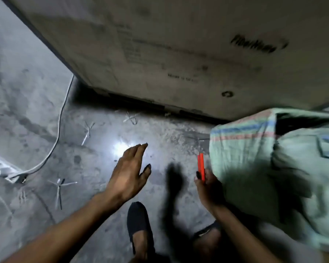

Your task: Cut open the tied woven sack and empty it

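Head view of a person standing on a dusty grey concrete floor [36, 95]. The right hand [209, 188] has its fingers [198, 175] closed round a slim orange-handled cutter [201, 166], metal tip pointing away from the body. The left hand [129, 171] is empty, fingers spread wide, palm down above the floor. The bulging pale-green woven sack with blue and red stripes [264, 158] lies just right of the cutter-holding fingers, against a large grey printed carton [179, 44]. The sack looks full and probably heavy, its weave soft but slick; the tied neck is not discernible, so a bunched corner or fold seems the best hold. Cut white ties [87, 132] lie beyond the left fingertips.
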Demonstrator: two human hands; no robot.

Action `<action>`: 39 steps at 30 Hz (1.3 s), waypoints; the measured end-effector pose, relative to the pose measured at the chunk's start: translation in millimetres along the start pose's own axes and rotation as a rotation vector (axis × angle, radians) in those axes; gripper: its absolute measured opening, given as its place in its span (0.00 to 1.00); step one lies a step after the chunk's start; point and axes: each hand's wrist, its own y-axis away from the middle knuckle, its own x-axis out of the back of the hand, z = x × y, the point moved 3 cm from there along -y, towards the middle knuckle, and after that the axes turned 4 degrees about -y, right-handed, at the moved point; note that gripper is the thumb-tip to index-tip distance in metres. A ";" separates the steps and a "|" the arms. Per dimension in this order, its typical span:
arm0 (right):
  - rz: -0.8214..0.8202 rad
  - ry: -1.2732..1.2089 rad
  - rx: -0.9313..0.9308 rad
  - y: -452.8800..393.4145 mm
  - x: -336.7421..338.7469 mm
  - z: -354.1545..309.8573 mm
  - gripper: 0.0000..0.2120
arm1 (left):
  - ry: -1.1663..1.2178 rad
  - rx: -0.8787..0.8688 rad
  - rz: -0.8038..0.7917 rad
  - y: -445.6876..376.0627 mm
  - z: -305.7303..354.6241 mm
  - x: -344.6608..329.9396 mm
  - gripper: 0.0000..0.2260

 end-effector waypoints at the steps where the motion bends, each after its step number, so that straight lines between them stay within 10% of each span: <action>1: 0.018 -0.061 0.055 23.9 20.9 -35.3 0.07 | -0.006 -0.056 0.068 9.2 16.2 36.7 0.26; 15: 0.161 -0.447 0.564 155.3 251.9 -418.5 0.12 | -0.258 -0.546 0.584 70.6 192.5 407.8 0.28; 28: 0.233 -0.226 0.215 -15.0 303.4 -464.4 0.09 | -0.317 -0.338 0.415 -78.2 197.9 416.3 0.28; 39: 0.298 0.211 0.354 -41.5 313.1 -458.7 0.12 | -0.441 -0.268 0.228 -152.0 172.4 387.6 0.26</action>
